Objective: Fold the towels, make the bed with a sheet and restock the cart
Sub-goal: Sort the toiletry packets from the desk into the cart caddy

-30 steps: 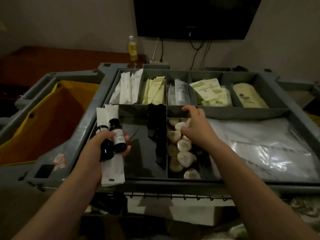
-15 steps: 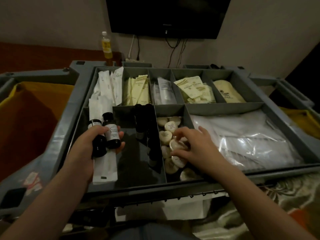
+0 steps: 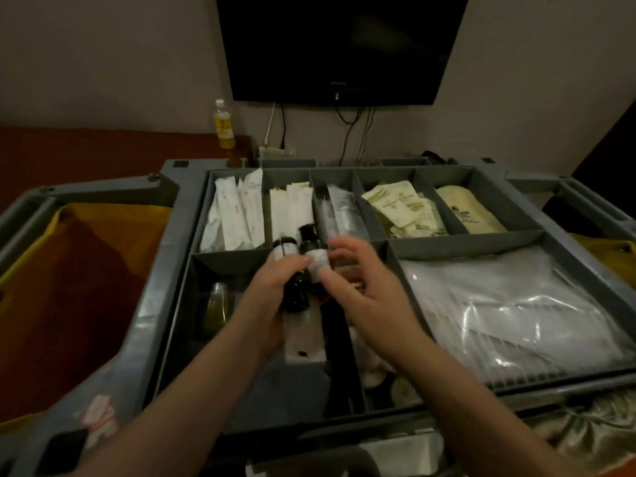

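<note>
- Gripping two small dark bottles (image 3: 296,294) and a flat white packet (image 3: 304,339) together, my left hand (image 3: 272,290) hovered above the near half of the grey cart tray (image 3: 464,241), left of centre.
- Both bottles stood upright in that grip, side by side and touching, with their white labels facing me.
- My right hand (image 3: 361,294) was just to their right. Its thumb lay against the right-hand bottle's label and its fingers curved above it. Motion blur kept me from telling whether it had hold.
- Under my right wrist, a narrow near compartment held round pale soaps (image 3: 373,368), blurred.
- Along the tray's far row, long white sachets (image 3: 237,208) filled the leftmost compartment, and pale yellow packets (image 3: 402,208) lay further right.
- Clear plastic bags (image 3: 516,304) filled the large near-right compartment.
- To the left of the tray hung a yellow bag (image 3: 86,270).
- On the far wall was a dark television (image 3: 340,46), with a yellow drink bottle (image 3: 223,127) standing below it to the left.
</note>
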### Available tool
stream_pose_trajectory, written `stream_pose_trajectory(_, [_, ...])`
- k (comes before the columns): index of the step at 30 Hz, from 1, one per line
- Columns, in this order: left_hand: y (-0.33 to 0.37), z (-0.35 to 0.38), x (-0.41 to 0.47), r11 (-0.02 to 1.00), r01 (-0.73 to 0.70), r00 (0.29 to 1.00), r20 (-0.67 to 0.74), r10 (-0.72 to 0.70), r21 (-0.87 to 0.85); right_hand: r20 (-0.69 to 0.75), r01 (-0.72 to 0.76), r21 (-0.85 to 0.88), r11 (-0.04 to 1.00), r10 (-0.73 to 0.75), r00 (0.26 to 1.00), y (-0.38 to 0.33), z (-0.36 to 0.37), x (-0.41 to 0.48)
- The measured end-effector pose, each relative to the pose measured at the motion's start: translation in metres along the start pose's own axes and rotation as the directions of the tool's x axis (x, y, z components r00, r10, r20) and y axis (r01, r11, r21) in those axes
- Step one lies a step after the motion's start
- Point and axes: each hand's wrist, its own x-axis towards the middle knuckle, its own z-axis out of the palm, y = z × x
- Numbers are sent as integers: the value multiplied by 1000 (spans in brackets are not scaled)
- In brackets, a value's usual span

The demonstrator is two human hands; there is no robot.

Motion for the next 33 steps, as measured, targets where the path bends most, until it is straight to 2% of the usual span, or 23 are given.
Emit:
stream_pose_trajectory(4, [-6, 1, 4, 1000, -20, 1000, -21, 20, -13, 18, -60, -58, 996, 62, 998, 2, 23, 14])
stream_pose_trajectory(7, [1, -9, 5, 1000, 10, 999, 49, -10, -5, 74, -137, 46, 989, 134, 988, 5, 19, 27])
stream_pose_trajectory(11, [9, -15, 9, 999, -8, 1000, -3, 8, 36, 169, -55, 5, 998, 54, 984, 1, 12, 41])
stream_pose_trajectory(13, [13, -20, 10, 999, 6, 997, -74, -9, -44, 146, -23, 37, 999, 17, 989, -4, 5, 45])
stream_pose_trajectory(15, [17, -31, 16, 973, -26, 975, -221, -25, -227, 18, -71, 219, 973, 69, 997, -6, -7, 48])
stream_pose_trajectory(16, [19, -39, 21, 958, -69, 946, -322, -25, -277, -60, -83, 315, 945, 108, 992, -5, -14, 50])
stream_pose_trajectory(18, [22, -52, 29, 947, -175, 870, -492, 20, -271, -177, -45, 349, 936, 113, 978, 0, -24, 51])
stream_pose_trajectory(20, [22, -57, 31, 948, -233, 827, -558, 74, -218, -162, -24, 279, 960, 72, 984, 3, -21, 47])
stream_pose_trajectory(23, [20, -51, 27, 955, -249, 839, -528, 130, -160, -1, -34, 111, 993, 35, 999, 6, -2, 37])
stream_pose_trajectory(25, [19, -49, 26, 955, -257, 853, -500, 152, -148, 37, -15, -54, 998, 18, 999, 13, 12, 34])
stream_pose_trajectory(27, [20, -49, 26, 954, -258, 856, -493, 154, -151, 39, 53, -263, 963, -45, 998, 21, 21, 33])
stream_pose_trajectory(29, [20, -50, 26, 953, -262, 849, -505, 152, -153, 76, 106, -396, 912, -83, 994, 27, 26, 33])
stream_pose_trajectory(33, [20, -49, 24, 951, -276, 849, -498, 174, -138, 135, 118, -640, 759, -41, 990, 28, 29, 33])
